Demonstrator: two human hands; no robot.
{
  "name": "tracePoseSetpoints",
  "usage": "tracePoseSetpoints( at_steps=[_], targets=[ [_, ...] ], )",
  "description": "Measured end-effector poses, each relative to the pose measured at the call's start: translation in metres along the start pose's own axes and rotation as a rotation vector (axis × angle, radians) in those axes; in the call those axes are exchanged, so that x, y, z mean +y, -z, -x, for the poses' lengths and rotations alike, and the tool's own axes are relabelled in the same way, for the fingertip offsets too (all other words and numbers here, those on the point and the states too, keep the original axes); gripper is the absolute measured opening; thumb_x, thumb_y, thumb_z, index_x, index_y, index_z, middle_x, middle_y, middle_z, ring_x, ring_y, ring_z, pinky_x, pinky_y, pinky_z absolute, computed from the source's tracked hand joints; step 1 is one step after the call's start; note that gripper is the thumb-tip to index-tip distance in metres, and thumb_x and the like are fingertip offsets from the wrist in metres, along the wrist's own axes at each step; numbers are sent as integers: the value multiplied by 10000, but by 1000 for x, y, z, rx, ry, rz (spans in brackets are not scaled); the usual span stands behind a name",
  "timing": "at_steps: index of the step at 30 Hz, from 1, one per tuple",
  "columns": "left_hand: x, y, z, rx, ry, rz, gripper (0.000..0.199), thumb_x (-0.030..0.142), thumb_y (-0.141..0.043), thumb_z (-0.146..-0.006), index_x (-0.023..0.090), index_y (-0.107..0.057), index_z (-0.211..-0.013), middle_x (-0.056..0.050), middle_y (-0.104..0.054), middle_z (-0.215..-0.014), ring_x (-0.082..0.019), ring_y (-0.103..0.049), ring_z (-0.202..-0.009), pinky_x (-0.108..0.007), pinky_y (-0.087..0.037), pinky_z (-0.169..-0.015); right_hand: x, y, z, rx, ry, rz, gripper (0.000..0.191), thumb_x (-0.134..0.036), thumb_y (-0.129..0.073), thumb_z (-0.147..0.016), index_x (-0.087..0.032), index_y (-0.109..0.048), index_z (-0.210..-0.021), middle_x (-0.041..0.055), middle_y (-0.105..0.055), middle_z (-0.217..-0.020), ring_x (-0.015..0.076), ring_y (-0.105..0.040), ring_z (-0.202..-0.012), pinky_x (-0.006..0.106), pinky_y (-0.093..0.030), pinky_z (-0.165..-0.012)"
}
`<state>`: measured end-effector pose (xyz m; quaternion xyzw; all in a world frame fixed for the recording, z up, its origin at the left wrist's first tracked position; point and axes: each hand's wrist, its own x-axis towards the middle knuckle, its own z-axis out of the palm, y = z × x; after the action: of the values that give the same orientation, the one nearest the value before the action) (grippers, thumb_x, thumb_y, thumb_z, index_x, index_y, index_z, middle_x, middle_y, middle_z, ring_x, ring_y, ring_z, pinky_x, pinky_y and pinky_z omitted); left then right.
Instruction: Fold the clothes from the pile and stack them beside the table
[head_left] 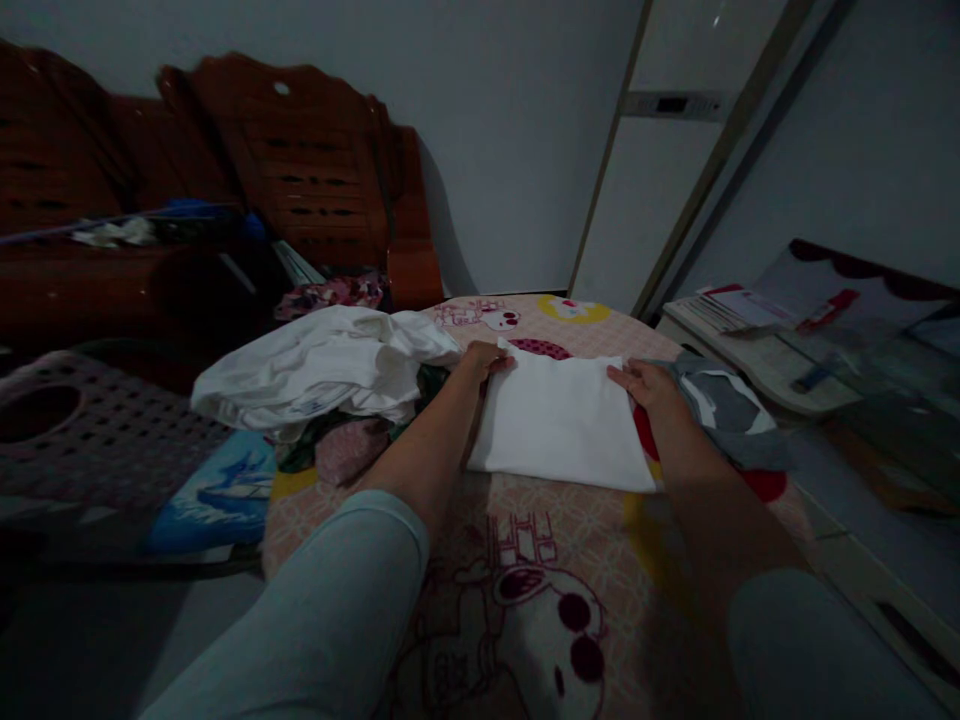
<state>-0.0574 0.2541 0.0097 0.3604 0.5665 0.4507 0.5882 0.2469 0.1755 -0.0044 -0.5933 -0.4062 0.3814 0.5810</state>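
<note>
A folded white garment (564, 428) lies as a near rectangle on the patterned cloth in front of me. My left hand (489, 357) is closed on its far left corner, thumb and fingers on the fabric. At the far right corner, my right hand (646, 384) grips the edge, its thumb lying on top. Left of my left forearm sits a loose heap with a crumpled white garment (330, 365) on top. Beneath it, a pinkish bundle (351, 450) and dark green fabric stick out. Just beyond my right wrist rests a folded grey and white garment (726, 412).
The round table wears a pink cartoon-print cloth (525, 530). Behind it on the left stands a carved wooden bench (300, 170) with things on it. A perforated basket (112, 420) is at the left. On the right are a cabinet (757, 350) with papers and a tall white appliance (667, 170).
</note>
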Motion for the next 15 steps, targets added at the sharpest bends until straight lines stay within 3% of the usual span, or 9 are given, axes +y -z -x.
tracePoseSetpoints(
  at_steps=[5, 11, 15],
  targets=[
    [3, 0, 15, -20, -11, 109, 235, -53, -642, -729, 151, -529, -761, 56, -538, -639, -107, -627, -603, -222, -568, -626, -9, 1, 11, 81, -185, -338, 234, -90, -761, -686, -206, -558, -669, -36, -574, -594, 164, -671, -668, 320, -624, -702],
    [12, 17, 51, -158, -100, 212, 219, -3, -580, -806, 151, -503, -671, 47, -504, -572, -69, -570, -541, -210, -572, -677, -45, 7, 55, 17, -133, -490, 81, -116, -709, -762, -160, -649, -794, 0, -658, -639, 198, -725, -727, 329, -629, -721],
    [16, 32, 80, -235, -155, 296, 211, 259, -642, -872, 148, -535, -728, 30, -517, -565, -93, -573, -548, -254, -586, -663, -62, 18, 93, -68, -25, -503, 50, -134, -705, -775, -153, -671, -807, 35, -723, -750, 204, -735, -748, 358, -628, -763]
  ],
)
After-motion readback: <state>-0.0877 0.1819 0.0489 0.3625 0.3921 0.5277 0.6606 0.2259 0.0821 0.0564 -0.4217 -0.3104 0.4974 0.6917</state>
